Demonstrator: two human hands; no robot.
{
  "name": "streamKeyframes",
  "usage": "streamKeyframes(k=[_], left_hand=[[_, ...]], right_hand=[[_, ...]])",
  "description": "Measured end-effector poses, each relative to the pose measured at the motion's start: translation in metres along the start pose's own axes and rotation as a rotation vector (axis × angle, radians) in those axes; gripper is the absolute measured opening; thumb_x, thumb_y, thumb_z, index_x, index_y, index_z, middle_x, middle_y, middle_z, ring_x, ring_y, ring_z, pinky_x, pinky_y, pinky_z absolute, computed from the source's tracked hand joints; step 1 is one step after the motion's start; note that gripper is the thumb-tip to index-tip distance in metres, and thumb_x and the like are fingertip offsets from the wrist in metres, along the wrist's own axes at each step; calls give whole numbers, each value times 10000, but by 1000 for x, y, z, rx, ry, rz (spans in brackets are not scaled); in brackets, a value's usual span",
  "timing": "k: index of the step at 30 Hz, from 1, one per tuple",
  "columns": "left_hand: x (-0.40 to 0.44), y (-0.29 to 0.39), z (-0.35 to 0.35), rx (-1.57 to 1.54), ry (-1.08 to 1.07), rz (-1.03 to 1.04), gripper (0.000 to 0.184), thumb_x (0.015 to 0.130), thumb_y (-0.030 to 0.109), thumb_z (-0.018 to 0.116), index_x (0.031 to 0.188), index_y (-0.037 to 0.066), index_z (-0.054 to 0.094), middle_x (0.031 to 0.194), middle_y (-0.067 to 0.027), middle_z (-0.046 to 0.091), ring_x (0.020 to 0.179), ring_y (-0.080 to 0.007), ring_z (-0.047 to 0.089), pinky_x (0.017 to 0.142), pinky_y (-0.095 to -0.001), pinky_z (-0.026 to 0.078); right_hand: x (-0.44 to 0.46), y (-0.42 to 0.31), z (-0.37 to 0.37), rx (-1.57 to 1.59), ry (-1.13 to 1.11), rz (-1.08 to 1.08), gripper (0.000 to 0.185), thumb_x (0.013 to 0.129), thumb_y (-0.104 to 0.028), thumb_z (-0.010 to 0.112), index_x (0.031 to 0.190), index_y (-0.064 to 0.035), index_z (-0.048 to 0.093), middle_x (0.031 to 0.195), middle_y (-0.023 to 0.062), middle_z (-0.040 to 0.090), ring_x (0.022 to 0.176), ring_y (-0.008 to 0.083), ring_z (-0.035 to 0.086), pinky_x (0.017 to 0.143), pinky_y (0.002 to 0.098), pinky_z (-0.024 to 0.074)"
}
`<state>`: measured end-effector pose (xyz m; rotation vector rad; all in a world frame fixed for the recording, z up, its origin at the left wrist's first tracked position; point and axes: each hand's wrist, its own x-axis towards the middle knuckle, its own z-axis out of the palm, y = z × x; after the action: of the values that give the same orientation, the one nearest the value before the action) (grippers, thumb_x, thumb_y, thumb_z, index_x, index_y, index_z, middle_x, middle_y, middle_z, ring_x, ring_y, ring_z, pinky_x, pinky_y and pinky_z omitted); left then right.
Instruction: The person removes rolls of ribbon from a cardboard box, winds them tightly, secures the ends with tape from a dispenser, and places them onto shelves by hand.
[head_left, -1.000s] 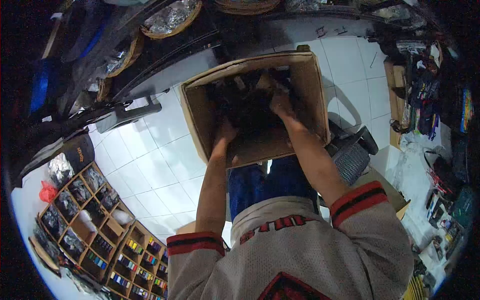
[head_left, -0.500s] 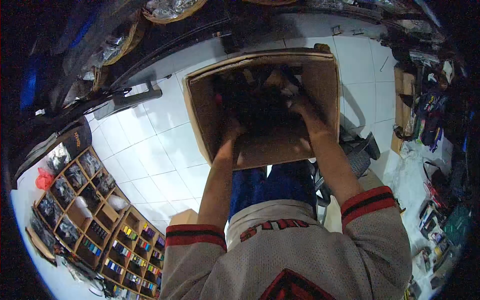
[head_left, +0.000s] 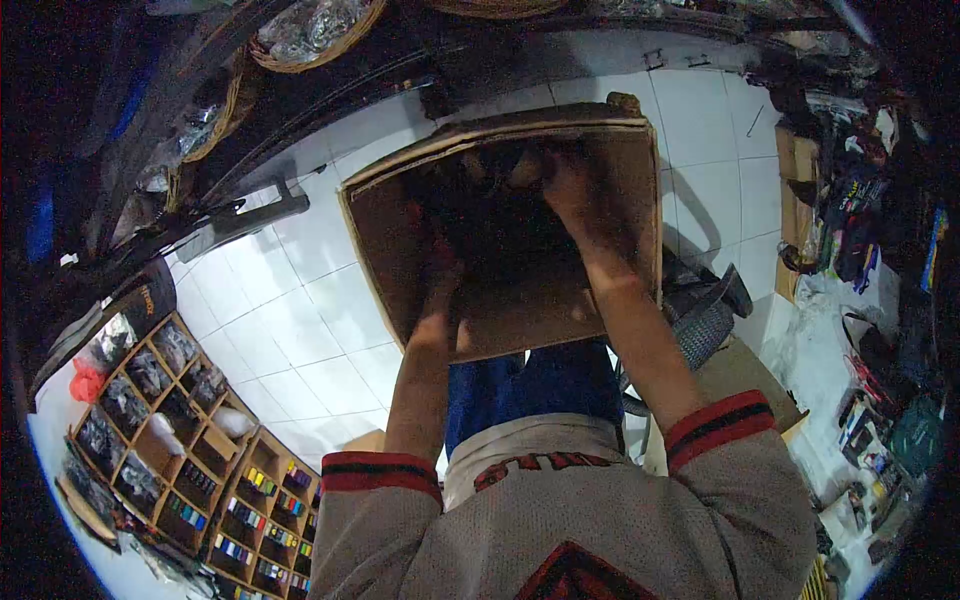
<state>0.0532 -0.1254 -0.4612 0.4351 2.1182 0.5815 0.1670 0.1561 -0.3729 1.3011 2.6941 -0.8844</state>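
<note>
Left hand (head_left: pixel 440 265): lowered into the box at its left side, forearm reaching forward. Right hand (head_left: pixel 570 190): inside too, toward the far right, arm further extended. The two stand apart; whether either grips anything cannot be told. Cardboard box (head_left: pixel 530 325): brown, open-topped, rough-edged, directly beyond the blue trousers (head_left: pixel 540 395), white floor tiles (head_left: pixel 290 325) to left and right. Contents (head_left: pixel 495 235): dark, unidentifiable, tan patches at far end. Fingers of both hands: lost in shadow.
</note>
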Motion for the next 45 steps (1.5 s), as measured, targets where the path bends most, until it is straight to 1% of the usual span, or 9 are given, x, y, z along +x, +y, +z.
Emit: streamKeyframes(k=[4, 9, 15, 22, 27, 32, 36, 39, 45], left_hand=[[-14, 2, -15, -26, 15, -40, 492, 842, 285, 551, 1186, -47, 432, 974, -198, 517, 828, -298, 531, 731, -406, 457], [-6, 11, -24, -85, 36, -64, 457, 848, 271, 543, 1166, -45, 453, 924, -187, 537, 768, -289, 551, 691, -404, 470], [-6, 15, -10, -150, 56, -82, 417, 855, 254, 535, 1142, -43, 478, 864, -174, 560, 697, -278, 575, 644, -401, 487], [-15, 16, -6, -306, 83, -132, 372, 864, 234, 524, 1114, -41, 506, 794, -159, 588, 614, -266, 603, 588, -398, 506], [-39, 89, -51, -870, 12, -361, 334, 868, 189, 524, 1108, -43, 512, 807, -160, 609, 611, -253, 621, 568, -393, 509], [-87, 184, -112, -514, -79, -140, 471, 825, 226, 626, 1190, -34, 483, 943, -170, 623, 869, -222, 608, 747, -351, 487], [-166, 311, -168, -552, -29, 543, 632, 761, 255, 726, 1257, -23, 452, 1042, -141, 625, 1021, -188, 574, 888, -300, 443], [-199, 366, -201, -354, -193, 804, 638, 730, 191, 753, 1258, -16, 459, 1066, -131, 618, 1004, -173, 574, 880, -283, 442], [-252, 399, -257, -392, -200, 801, 499, 667, 171, 801, 1091, -7, 605, 955, -55, 659, 849, -120, 602, 757, -264, 495]], right_hand=[[5, 23, 62, -402, 187, -392, 406, 774, 28, 492, 1136, -126, 593, 1266, 135, 477, 1158, 350, 451, 929, 437, 438], [16, 5, 30, -299, -190, -180, 459, 799, -17, 500, 1239, -146, 511, 1356, 114, 402, 1217, 343, 414, 982, 437, 405], [5, 11, 8, -502, -138, -368, 409, 850, -65, 484, 1257, -103, 473, 1302, 134, 462, 1166, 347, 471, 921, 448, 450], [-6, -24, -59, 114, -141, 62, 356, 817, -78, 548, 1169, -26, 529, 1109, 187, 585, 1004, 361, 574, 868, 422, 459], [-20, 7, -59, 294, -40, 106, 430, 774, -207, 662, 1122, 20, 551, 1071, 214, 604, 989, 346, 586, 855, 387, 464], [-52, -80, -203, 157, -18, 67, 499, 734, -253, 709, 1117, 28, 557, 1023, 218, 627, 961, 343, 609, 828, 372, 482], [-80, -133, -282, 153, 13, -172, 484, 703, -199, 717, 1109, 14, 563, 1009, 208, 634, 943, 325, 624, 805, 376, 492], [-97, -172, -320, 175, 5, -204, 441, 700, -196, 718, 1060, 14, 573, 963, 189, 646, 902, 310, 638, 777, 374, 500], [-118, -210, -386, 165, -3, -473, 564, 660, -340, 768, 1070, 0, 583, 928, 171, 652, 859, 284, 646, 756, 366, 501]])
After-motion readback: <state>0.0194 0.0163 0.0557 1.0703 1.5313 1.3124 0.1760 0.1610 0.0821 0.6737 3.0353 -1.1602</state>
